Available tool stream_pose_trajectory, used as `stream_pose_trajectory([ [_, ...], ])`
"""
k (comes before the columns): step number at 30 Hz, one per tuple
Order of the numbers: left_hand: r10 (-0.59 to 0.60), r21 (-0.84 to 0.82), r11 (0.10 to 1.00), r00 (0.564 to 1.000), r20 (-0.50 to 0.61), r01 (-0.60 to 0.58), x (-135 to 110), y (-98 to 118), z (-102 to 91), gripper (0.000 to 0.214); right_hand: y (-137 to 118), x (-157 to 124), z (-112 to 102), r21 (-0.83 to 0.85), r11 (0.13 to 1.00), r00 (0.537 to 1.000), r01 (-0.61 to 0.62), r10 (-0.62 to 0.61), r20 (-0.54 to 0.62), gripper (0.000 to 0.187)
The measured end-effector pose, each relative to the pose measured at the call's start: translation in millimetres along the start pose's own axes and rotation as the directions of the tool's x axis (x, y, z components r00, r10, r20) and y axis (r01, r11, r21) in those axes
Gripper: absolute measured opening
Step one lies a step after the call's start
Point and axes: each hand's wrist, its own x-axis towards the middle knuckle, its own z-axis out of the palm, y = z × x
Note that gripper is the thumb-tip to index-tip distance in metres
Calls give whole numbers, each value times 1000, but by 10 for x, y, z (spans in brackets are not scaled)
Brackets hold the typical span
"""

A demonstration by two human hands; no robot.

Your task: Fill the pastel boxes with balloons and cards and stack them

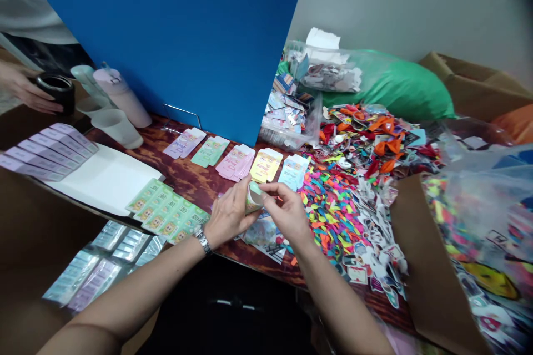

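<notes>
My left hand (229,213) and my right hand (287,212) meet above the front edge of the wooden table (195,180). Between their fingertips they pinch a small green paper box (252,197), partly folded open. A metal watch (204,242) sits on my left wrist. Under my hands lie a few printed sheets (264,236). Just beyond, flat box blanks lie in small stacks: lilac (184,142), green (210,151), pink (235,162), yellow (265,165) and blue (293,171).
A heap of bright balloons (328,205) and stickers (375,244) covers the right side. A blue divider (175,28) stands behind. Filled green boxes (169,215) and lilac boxes (45,151) line the left. Another person's hand (25,91) holds a black cup (56,89).
</notes>
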Motion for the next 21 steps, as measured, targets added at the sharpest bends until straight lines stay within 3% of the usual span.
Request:
stream_pose_trajectory([
  [4, -44, 109, 993, 997, 56, 38, 35, 57, -34, 92, -33, -119, 38, -343, 901, 959, 265, -282, 0, 24],
  [8, -59, 237, 971, 994, 87, 36, 57, 118, -51, 94, 80, -279, 183, -448, 814, 909, 370, -417, -5, 43],
  [11, -62, 274, 961, 992, 109, 30, 66, 144, -48, 88, 168, -352, 275, -455, 798, 893, 396, -449, -10, 49],
  [15, -2, 259, 965, 988, 154, -38, 107, 87, -128, 85, 225, -253, 191, -326, 891, 942, 317, -334, 3, 40],
  [18, 165, 166, 972, 986, 29, -167, 155, -18, -241, 99, 279, -65, 23, -66, 992, 975, 107, -118, -186, 31],
  [20, 213, 12, 977, 974, -76, -212, 169, -74, -277, 112, 302, 35, -30, 166, 986, 951, 3, 48, -307, 32],
  [21, 191, -75, 977, 976, -101, -199, 166, -87, -273, 117, 301, 62, -21, 265, 964, 942, -33, 118, -313, 33],
])
